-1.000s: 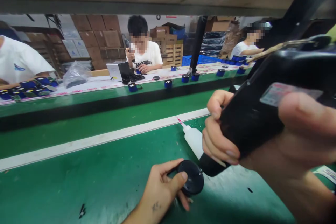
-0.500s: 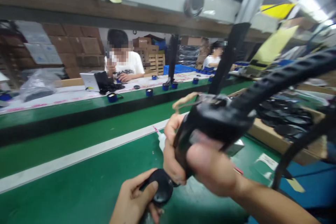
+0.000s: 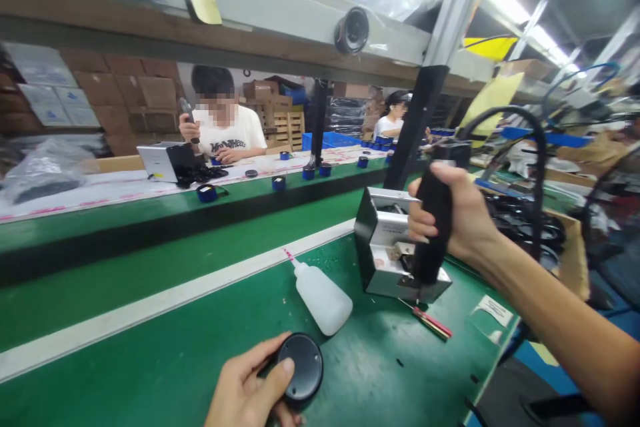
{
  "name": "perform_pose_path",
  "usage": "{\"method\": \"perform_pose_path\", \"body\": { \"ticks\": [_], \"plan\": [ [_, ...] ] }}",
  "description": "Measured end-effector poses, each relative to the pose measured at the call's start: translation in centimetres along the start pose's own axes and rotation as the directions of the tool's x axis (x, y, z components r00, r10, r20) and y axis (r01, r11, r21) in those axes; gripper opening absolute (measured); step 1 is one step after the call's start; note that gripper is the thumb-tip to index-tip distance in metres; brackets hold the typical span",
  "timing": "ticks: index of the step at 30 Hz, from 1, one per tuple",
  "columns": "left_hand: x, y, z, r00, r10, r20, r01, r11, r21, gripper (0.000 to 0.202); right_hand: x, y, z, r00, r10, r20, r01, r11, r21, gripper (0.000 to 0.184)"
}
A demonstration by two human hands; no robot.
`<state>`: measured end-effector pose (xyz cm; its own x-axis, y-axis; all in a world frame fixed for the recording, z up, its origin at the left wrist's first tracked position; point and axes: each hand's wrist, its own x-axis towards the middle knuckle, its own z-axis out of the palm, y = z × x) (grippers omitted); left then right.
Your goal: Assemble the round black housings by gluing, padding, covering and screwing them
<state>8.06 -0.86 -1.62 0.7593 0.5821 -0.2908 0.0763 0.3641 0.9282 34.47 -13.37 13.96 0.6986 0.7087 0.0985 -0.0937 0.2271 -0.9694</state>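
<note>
My left hand (image 3: 247, 392) grips a round black part (image 3: 299, 367) that lies on the green belt (image 3: 150, 360) near the bottom edge. Over at the right, my right hand (image 3: 457, 213) is wrapped round a black electric screwdriver (image 3: 431, 227) with a cable, held upright with its tip down at a small grey metal box (image 3: 390, 250). Between the two hands a white squeeze bottle (image 3: 320, 297) with a pink tip lies on its side.
A red and black pen-like tool (image 3: 430, 321) lies beside the box. A cardboard box of black parts (image 3: 545, 233) stands at the right. Across the belt, two people sit at a far bench with small blue parts (image 3: 207, 192) and a silver device (image 3: 160, 161).
My right hand has carried the screwdriver away from the black part, right and back to the grey box. The view has swung up and right. The left hand still holds the black part.
</note>
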Motion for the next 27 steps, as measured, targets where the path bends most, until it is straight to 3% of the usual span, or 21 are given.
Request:
{"method": "perform_pose_path", "body": {
  "ticks": [4, 8, 11, 14, 18, 23, 25, 27],
  "plan": [
    [0.1, -0.7, -0.1, 0.998, 0.043, 0.039, -0.043, 0.999, 0.000, 0.076, -2.9, 0.5, 4.5, 0.977, -0.046, 0.208, 0.019, 0.991, 0.130, 0.043],
    [-0.1, -1.0, -0.2, 0.997, 0.061, 0.043, -0.061, 0.998, 0.000, 0.073, -4.4, 2.0, 10.6, 0.896, -0.202, 0.395, 0.077, 0.948, 0.309, 0.043],
    [-0.3, -0.8, -0.1, 0.998, 0.047, 0.040, -0.047, 0.999, 0.000, 0.077, -4.4, 3.2, 13.6, 0.865, -0.175, 0.471, 0.043, 0.960, 0.278, 0.042],
    [-0.5, -0.4, 0.0, 1.000, 0.017, 0.020, -0.017, 1.000, 0.016, 0.086, -3.9, 3.9, 14.4, 0.859, -0.125, 0.496, 0.011, 0.974, 0.225, 0.045],
    [-0.5, 0.0, 0.1, 1.000, 0.000, 0.028, 0.000, 1.000, 0.022, 0.091, -3.5, 3.9, 14.3, 0.857, -0.164, 0.489, 0.032, 0.963, 0.267, 0.042],
    [0.0, -1.2, 0.0, 1.000, 0.009, 0.025, -0.009, 1.000, 0.021, 0.090, -3.5, 4.3, 14.9, 0.823, -0.109, 0.557, 0.012, 0.984, 0.176, 0.044],
    [0.2, -1.8, -0.1, 1.000, 0.021, 0.008, -0.021, 1.000, 0.013, 0.093, -3.4, 4.6, 15.1, 0.781, -0.080, 0.619, -0.011, 0.990, 0.142, 0.046],
    [0.2, -2.0, -0.1, 0.999, 0.032, -0.019, -0.031, 0.999, 0.018, 0.089, -3.0, 4.7, 15.2, 0.663, -0.018, 0.749, -0.086, 0.991, 0.100, 0.048]
  ]
}}
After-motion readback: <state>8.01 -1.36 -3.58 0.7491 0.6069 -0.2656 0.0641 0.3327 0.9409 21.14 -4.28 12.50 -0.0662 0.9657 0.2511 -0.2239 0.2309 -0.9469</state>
